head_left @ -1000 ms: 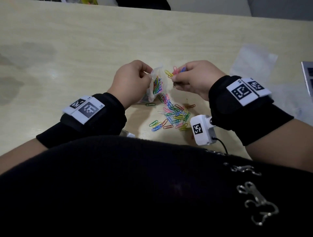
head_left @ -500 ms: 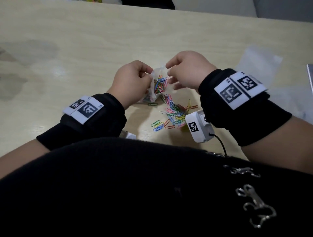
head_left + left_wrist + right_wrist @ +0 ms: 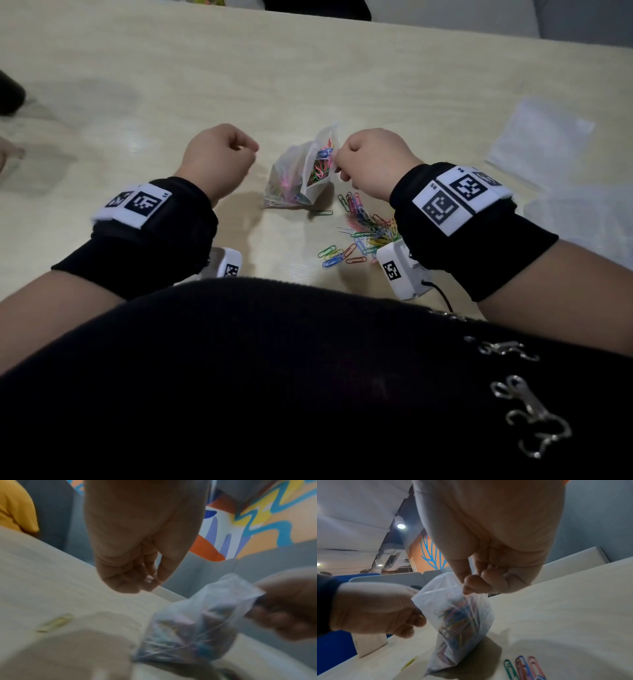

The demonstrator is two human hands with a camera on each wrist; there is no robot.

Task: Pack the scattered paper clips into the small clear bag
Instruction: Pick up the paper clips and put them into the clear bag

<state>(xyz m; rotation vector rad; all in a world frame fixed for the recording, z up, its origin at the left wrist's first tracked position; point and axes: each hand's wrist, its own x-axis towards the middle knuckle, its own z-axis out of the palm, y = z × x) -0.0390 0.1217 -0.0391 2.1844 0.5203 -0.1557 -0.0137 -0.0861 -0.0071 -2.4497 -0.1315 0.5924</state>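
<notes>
The small clear bag point(image 3: 301, 174) stands on the table between my hands, partly filled with coloured paper clips. My right hand point(image 3: 339, 164) pinches its upper rim between thumb and forefinger, plainly seen in the right wrist view point(image 3: 469, 586) above the bag point(image 3: 458, 622). My left hand point(image 3: 239, 150) is a curled fist a little left of the bag, apart from it. Its fingers point(image 3: 137, 577) curl inward with nothing clearly in them. Loose paper clips point(image 3: 366, 229) lie in a pile under my right wrist. One green clip point(image 3: 320, 212) lies near the bag's base.
Flat empty clear bags point(image 3: 541, 144) lie at the right of the pale wooden table point(image 3: 308, 68). A dark object point(image 3: 10, 96) and someone's fingers point(image 3: 7, 157) sit at the left edge. A single yellow clip point(image 3: 409, 662) lies left of the bag.
My right hand carried a bunch of clips to the bag's mouth and now pinches the rim. My left hand let go of the bag and drew away to the left.
</notes>
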